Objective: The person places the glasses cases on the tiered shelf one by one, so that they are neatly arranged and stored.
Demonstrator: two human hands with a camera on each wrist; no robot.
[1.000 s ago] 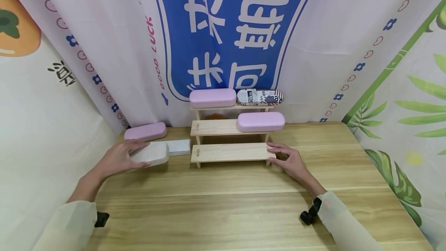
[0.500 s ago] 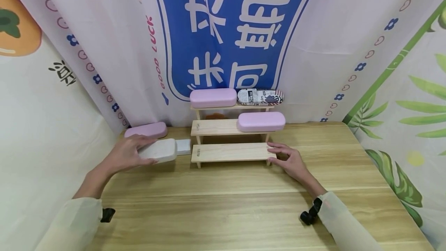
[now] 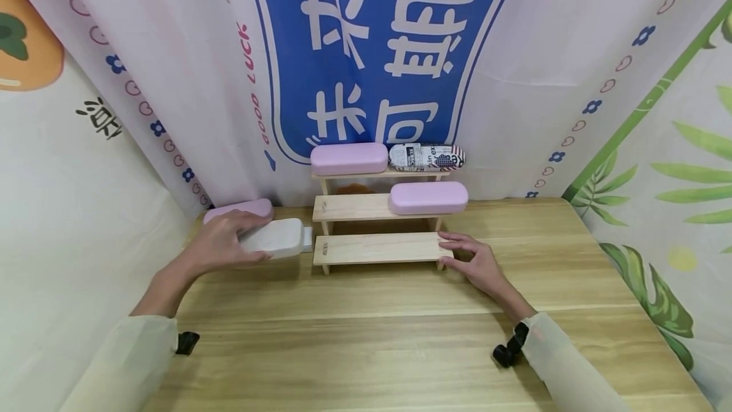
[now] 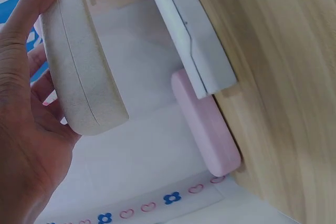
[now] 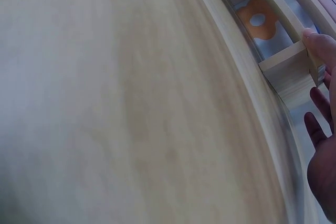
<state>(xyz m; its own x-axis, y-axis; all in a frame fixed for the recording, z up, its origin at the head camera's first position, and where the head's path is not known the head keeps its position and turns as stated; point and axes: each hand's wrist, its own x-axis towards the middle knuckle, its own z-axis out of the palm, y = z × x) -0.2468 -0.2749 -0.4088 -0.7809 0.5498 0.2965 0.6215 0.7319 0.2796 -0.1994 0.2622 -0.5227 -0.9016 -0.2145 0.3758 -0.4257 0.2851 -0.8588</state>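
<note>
My left hand (image 3: 214,243) grips an off-white glasses case (image 3: 277,238) by its left end, raised off the table. In the left wrist view its long lid seam faces the camera and the thumb presses its edge. Below and behind it, a second white case (image 4: 194,30) lies on the table beside a pink-purple case (image 4: 207,124). My right hand (image 3: 477,266) pinches the right end of the lowest tier of a three-tier wooden display stand (image 3: 372,248). In the right wrist view, the thumb (image 5: 312,38) touches the tier's front edge; the other fingers are partly hidden.
The top tier bears a purple case (image 3: 349,159) and a newsprint-patterned case (image 3: 426,157). Another purple case (image 3: 429,198) sits on the right of the middle tier. A printed curtain (image 3: 503,113) hangs directly behind the stand. Wooden tabletop (image 3: 343,336) stretches in front.
My left hand has carried the off-white case rightward and slightly up, toward the stand, covering more of the white case behind. The right hand has stayed on the tier's end.
</note>
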